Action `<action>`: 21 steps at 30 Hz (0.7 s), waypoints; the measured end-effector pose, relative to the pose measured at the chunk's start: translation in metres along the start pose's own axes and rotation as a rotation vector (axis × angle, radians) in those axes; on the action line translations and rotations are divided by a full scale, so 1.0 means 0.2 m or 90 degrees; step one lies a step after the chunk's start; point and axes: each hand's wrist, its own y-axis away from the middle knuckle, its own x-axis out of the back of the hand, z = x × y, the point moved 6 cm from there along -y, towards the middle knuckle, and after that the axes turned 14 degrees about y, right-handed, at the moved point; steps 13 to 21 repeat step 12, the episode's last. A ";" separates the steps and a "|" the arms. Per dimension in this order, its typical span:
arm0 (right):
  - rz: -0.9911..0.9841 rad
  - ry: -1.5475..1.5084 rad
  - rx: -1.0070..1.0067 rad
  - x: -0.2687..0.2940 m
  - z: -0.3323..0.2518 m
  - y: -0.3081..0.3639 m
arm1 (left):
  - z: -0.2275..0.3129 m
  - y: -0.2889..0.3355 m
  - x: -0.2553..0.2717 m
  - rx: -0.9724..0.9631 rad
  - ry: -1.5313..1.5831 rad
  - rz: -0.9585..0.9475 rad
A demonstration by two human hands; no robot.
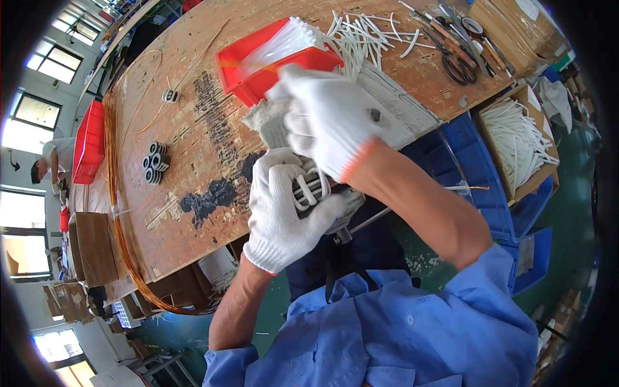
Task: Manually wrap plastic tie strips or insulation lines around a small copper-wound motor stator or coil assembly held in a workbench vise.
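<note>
My left hand (280, 209), in a white knitted glove, is closed around a round part wrapped with white tubing (309, 191) near the table's front edge. A metal fixture with a rod (343, 236) shows just below that part. My right hand (329, 116), gloved as well, is above and beyond the left, its fingers curled and somewhat blurred. Whatever it pinches, if anything, is hidden. Under and behind the right hand lies a grey-white cloth (393, 97). A red bin (242, 87) beyond it holds a bag of white tubes (293, 42).
Loose white tubes (361, 35), scissors (459, 68) and hand tools lie at the far right. Several dark ring cores (155, 161) and one wired core (170, 95) are on the left. Copper wires (111, 161) run along the left edge; a tube-filled carton (516, 142) stands right.
</note>
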 end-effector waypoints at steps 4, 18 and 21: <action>-0.025 0.188 -0.040 -0.14 0.03 -0.30 | -0.05 0.02 -0.04 0.012 0.026 0.108; -0.090 0.822 0.247 0.17 -0.21 -0.04 | -0.06 0.02 -0.02 0.027 0.021 0.133; -0.090 0.822 0.247 0.17 -0.21 -0.04 | -0.06 0.02 -0.02 0.027 0.021 0.133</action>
